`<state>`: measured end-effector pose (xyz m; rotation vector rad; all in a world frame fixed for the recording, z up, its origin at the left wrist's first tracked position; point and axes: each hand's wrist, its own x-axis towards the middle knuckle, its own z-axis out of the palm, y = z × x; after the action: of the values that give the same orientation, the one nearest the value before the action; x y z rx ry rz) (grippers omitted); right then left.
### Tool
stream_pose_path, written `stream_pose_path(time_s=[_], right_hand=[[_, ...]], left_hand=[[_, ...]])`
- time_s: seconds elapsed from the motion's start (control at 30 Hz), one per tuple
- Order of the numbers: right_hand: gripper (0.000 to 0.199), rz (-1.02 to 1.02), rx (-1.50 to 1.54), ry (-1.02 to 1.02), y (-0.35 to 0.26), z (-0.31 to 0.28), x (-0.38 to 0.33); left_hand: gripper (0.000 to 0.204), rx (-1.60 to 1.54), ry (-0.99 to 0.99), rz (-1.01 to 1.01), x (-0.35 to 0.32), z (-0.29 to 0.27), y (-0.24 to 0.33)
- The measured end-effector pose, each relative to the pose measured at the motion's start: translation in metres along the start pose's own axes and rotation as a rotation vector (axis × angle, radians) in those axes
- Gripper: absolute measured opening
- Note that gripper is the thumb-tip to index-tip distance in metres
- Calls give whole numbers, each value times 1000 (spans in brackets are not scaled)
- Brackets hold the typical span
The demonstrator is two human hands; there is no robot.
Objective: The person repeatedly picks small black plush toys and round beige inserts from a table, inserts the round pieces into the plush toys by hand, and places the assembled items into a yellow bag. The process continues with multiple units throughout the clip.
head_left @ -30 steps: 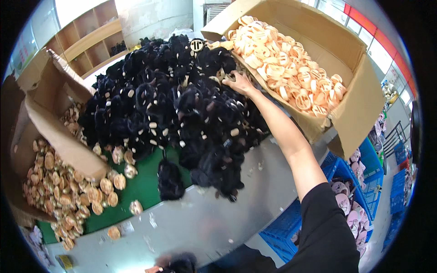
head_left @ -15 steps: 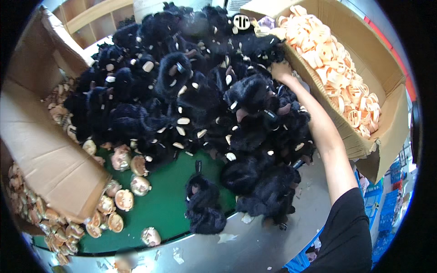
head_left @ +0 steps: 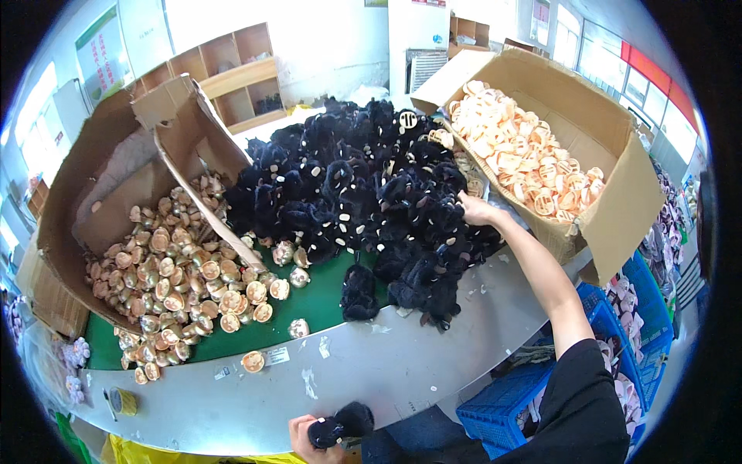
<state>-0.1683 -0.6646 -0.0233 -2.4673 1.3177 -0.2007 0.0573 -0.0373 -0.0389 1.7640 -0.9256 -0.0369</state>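
My left hand (head_left: 315, 442) is low in the picture, closed around a small black plush piece (head_left: 354, 420) in front of the table's near edge. My right arm stretches far out, and my right hand (head_left: 479, 210) touches the right side of a big heap of black plush pieces (head_left: 340, 182) with pale tabs. Its fingers are curled at the heap; whatever they pinch is hidden. One black plush piece (head_left: 358, 292) lies apart at the heap's near side. Peach-coloured plastic parts (head_left: 533, 151) fill the cardboard box (head_left: 618, 139) next to my right hand.
Shiny gold-pink shell parts (head_left: 174, 271) spill from a tipped cardboard box (head_left: 100, 189) at the left, onto a green surface (head_left: 325, 294). The metal table edge (head_left: 193, 410) curves in front. Blue crates (head_left: 502, 410) stand at the lower right. A yellow roll (head_left: 122, 400) sits at the near left.
The view has tilted up and drawn back, showing more of the room. My left hand with the black plush piece has come into view. My right hand remains by the heap's right side.
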Motion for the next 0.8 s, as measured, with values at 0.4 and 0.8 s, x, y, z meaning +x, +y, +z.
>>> stream_pose_path(time_s=[0.4,0.8], right_hand=[[30,-228,470,319,-215,-46,-206],[29,-815,927,-201,-379,82,-356]], left_hand=[[13,-297,41,-250,-12,-9,27],[19,-428,45,-398,-20,-22,62]])
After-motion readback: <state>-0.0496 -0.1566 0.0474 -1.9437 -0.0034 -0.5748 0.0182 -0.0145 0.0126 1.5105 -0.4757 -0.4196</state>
